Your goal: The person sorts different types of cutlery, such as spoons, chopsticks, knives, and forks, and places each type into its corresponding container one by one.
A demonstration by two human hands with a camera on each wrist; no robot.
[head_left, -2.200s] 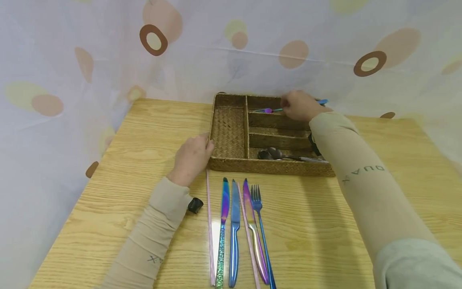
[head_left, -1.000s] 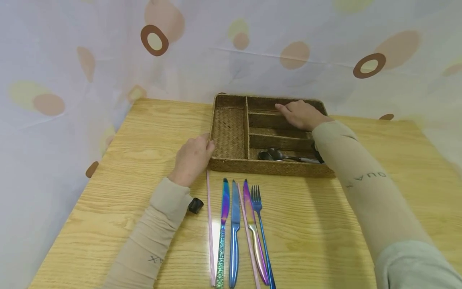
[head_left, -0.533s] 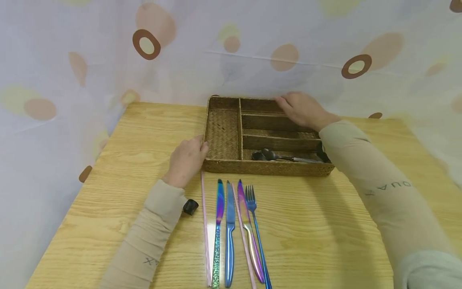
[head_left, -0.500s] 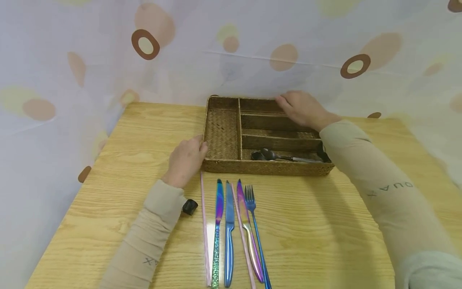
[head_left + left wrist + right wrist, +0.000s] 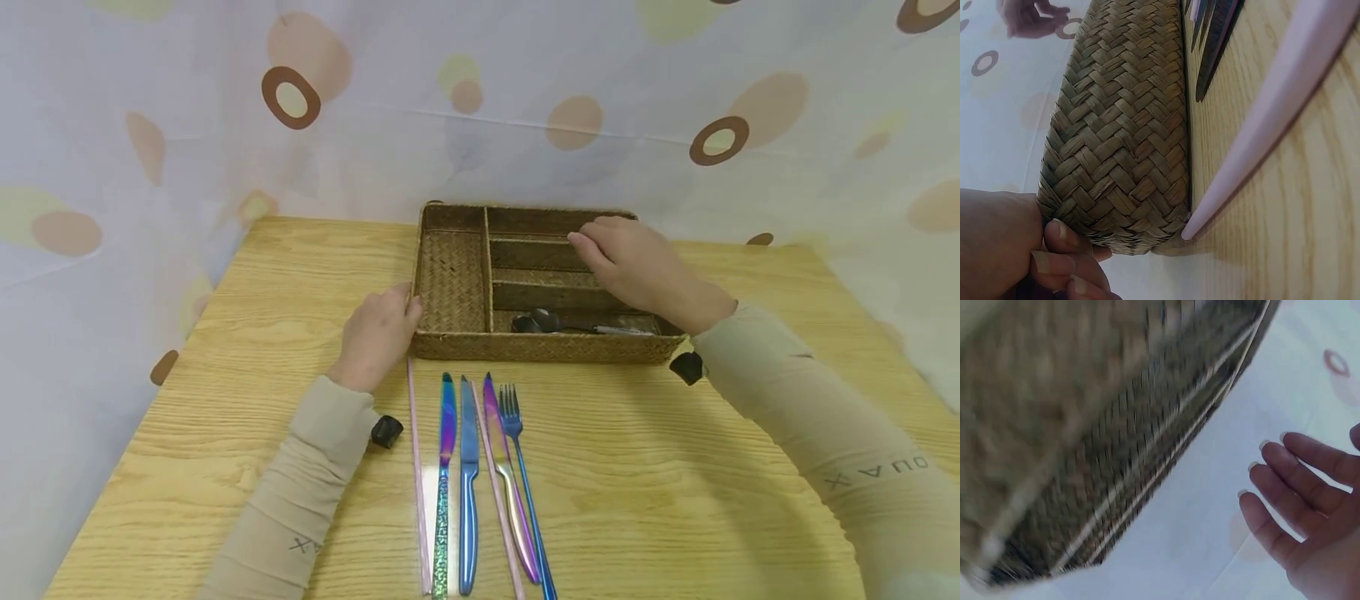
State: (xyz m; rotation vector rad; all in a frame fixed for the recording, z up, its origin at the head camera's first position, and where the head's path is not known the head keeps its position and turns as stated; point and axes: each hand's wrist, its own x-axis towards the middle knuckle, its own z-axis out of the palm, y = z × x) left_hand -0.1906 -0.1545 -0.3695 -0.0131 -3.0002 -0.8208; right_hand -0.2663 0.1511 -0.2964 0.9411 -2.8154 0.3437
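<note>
A brown woven cutlery tray (image 5: 453,283) with several compartments stands at the back of the table. My left hand (image 5: 375,337) holds its front left corner, thumb and fingers curled against the woven wall in the left wrist view. Above the tray's right side hovers my right hand (image 5: 641,267), its fingers loose and apart with nothing in them in the right wrist view. Dark spoons (image 5: 545,320) lie in the front right compartment. The right hand hides part of the back compartments.
In front of the tray lie two pink chopsticks (image 5: 417,483), a textured rainbow knife (image 5: 447,425), a blue knife (image 5: 468,492), a purple-gold knife (image 5: 497,425) and a blue fork (image 5: 512,423), on the wooden table (image 5: 262,325). A patterned cloth (image 5: 510,158) hangs right behind.
My right hand has let go of a blue-purple utensil in the back compartment, reached the tray's back rim, then drawn back toward me. The left hand stays at the tray's corner.
</note>
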